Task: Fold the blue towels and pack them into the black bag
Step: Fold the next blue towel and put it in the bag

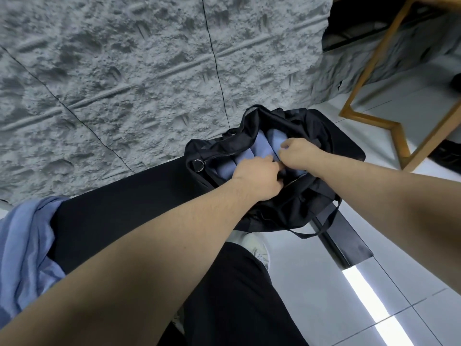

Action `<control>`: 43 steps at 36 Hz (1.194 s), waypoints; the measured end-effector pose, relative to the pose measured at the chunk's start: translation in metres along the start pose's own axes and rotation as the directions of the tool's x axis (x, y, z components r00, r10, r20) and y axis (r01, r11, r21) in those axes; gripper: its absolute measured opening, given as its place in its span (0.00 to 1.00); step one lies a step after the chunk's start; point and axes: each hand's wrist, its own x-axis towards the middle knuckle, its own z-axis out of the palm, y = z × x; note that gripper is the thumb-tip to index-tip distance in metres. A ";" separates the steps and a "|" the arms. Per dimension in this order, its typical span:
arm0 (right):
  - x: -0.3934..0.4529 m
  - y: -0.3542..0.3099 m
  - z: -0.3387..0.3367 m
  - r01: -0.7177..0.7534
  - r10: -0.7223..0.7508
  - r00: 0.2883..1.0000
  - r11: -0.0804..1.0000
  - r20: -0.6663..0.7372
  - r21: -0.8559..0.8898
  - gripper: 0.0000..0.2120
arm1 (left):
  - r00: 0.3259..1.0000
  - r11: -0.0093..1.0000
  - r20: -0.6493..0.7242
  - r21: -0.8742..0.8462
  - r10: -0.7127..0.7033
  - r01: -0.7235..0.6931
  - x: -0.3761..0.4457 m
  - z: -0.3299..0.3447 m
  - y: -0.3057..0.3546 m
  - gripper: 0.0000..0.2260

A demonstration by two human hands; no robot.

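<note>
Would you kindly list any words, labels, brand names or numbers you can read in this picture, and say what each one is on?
None: no readable text shows anywhere.
Black bag: no label or logo visible.
Folded blue towels in the bag and the loose blue towel on the black bench: plain, no print.
Grey textured wall: only relief pattern, no sign.

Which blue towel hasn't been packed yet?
The crumpled blue towel lying unfolded on the black table at far left; the folded towels already sit inside the black bag.
</note>
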 end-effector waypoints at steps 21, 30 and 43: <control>-0.118 -0.144 0.059 0.345 -0.360 0.928 0.928 0.099 0.143 0.13 | 0.962 0.977 -0.216 -0.167 -0.166 0.131 -0.175 -0.001 -0.101 0.23; -0.141 -0.197 0.123 0.379 -0.416 0.871 0.908 0.262 0.180 0.12 | 0.916 0.896 -0.105 -0.277 -0.386 0.346 -0.246 0.022 -0.158 0.20; -0.152 -0.236 0.210 0.327 -0.383 0.835 0.923 0.394 0.203 0.12 | 0.719 0.654 -0.060 -0.471 -0.693 0.591 -0.324 0.087 -0.241 0.18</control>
